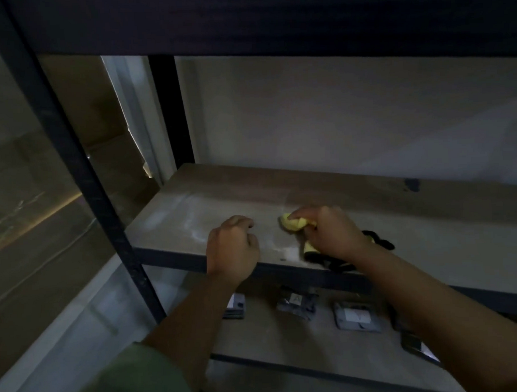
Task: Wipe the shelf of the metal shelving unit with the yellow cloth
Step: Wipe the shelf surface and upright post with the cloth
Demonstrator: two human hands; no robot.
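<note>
Right hand (331, 232) bunches yellow cloth (294, 223).

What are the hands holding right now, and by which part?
Right hand grips the bunched yellow cloth around its middle; left hand holds nothing.

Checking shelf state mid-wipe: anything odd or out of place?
Yes: whitish dusty smears on the shelf left of the yellow cloth, and a dark blotch near the back edge. The right hand grips the cloth.
</note>
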